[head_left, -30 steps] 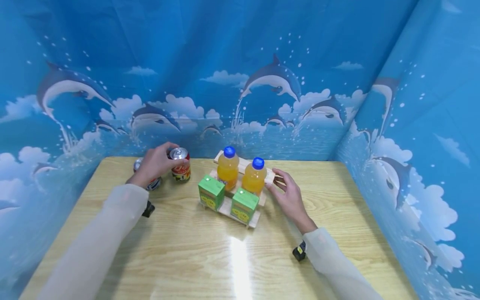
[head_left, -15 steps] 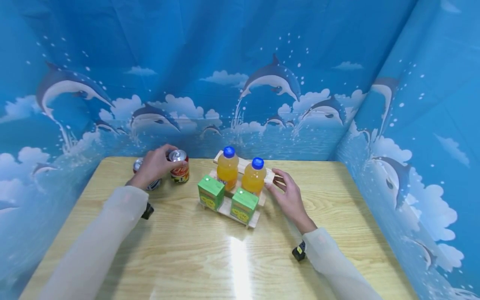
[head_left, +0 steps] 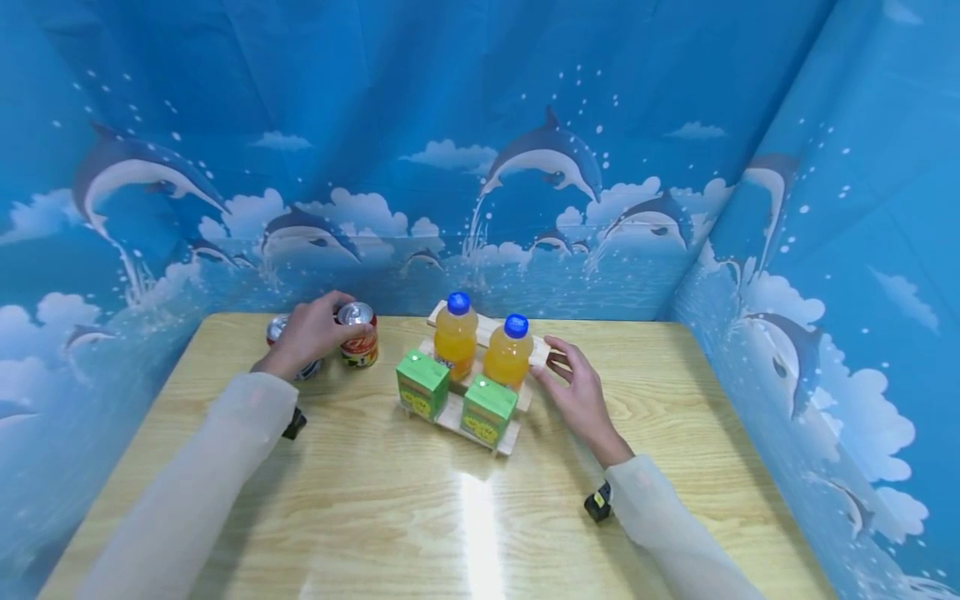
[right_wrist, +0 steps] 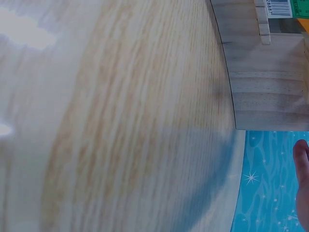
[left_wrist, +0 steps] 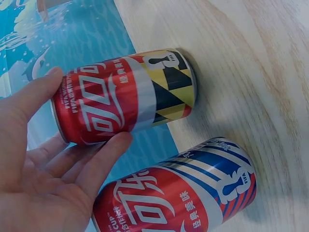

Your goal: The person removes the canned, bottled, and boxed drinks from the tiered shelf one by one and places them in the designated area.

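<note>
My left hand (head_left: 307, 333) grips a red soda can (head_left: 360, 337) near its top, thumb on one side and fingers on the other. In the left wrist view this soda can (left_wrist: 120, 96) shows a yellow-and-black band by its base, which is right at the tabletop. A second soda can (left_wrist: 178, 188), striped blue and red, stands beside it, mostly behind my hand in the head view. My right hand (head_left: 581, 400) holds the right end of the top board of a tiered wooden rack (head_left: 450, 414). Only a fingertip (right_wrist: 301, 152) of it shows in the right wrist view.
Two orange juice bottles (head_left: 456, 337) with blue caps stand on the rack's upper tier. Two green drink cartons (head_left: 423, 383) sit on the lower tier. A blue dolphin-print curtain (head_left: 420, 167) hangs behind and beside the wooden table (head_left: 360, 508).
The soda can in my left hand has shifted slightly down and left in the head view. My right hand and the rack have stayed in place.
</note>
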### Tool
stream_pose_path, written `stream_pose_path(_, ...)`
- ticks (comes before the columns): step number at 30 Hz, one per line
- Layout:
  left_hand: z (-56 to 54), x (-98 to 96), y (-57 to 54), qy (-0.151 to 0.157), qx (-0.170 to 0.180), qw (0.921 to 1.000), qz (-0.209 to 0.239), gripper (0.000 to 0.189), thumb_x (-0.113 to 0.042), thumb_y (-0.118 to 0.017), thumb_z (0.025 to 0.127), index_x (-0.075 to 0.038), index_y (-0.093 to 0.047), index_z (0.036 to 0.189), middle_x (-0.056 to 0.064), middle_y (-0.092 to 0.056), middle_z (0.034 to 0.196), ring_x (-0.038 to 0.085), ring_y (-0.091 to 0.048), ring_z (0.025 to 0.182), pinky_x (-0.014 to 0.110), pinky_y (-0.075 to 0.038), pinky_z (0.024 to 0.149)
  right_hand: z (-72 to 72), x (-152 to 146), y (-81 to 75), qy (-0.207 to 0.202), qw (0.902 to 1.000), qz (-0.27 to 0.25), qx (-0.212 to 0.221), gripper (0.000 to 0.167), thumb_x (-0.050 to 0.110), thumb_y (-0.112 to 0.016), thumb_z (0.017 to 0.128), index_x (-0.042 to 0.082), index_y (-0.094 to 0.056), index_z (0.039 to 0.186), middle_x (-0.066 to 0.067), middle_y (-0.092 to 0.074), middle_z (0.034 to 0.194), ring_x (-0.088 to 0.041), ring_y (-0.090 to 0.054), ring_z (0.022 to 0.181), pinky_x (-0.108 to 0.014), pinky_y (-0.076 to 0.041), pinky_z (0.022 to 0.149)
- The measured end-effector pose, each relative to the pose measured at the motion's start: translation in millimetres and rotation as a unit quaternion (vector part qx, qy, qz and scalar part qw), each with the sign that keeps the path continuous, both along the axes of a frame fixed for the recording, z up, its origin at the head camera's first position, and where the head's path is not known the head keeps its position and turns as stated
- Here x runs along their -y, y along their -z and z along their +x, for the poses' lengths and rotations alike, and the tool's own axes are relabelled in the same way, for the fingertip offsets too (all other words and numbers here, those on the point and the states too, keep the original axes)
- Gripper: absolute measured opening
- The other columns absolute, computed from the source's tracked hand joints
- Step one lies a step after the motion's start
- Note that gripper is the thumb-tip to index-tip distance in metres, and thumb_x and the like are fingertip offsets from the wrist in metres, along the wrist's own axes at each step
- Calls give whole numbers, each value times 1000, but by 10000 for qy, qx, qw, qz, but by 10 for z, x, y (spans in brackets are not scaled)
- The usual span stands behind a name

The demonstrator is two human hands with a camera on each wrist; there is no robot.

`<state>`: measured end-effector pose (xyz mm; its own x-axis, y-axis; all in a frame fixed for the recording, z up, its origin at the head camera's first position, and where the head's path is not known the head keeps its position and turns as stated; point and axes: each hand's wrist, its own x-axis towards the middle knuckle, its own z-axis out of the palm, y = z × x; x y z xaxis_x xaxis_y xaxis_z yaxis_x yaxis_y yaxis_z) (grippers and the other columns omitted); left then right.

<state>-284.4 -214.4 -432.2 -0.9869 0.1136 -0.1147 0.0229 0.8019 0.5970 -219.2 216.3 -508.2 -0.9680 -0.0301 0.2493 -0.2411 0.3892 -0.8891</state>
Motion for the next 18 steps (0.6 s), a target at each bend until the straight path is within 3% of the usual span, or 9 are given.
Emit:
stream_pose_path(12,21,23,14,48,10,10000,-49,75,-46,-70,106,-1,-45,161,30,-59,149,47,-67,127,62,-61,100,6,0,-2,-21,10000,-30,4,61,20,-80,102,5,-55,155,-17,-57,156,-38,-62,138,-43,-53,119)
stream_pose_path(18,23,8,-47,-12,-13,10000,-14,74,-46,-69,107,-3,-44,163,29,-52,158,48,-60,136,64,-58,104,1,-5,4,-38,10000,33,26,61,23,-79,103,6,-54,155,-16,-57,157,-38,-62,139,-42,-53,119)
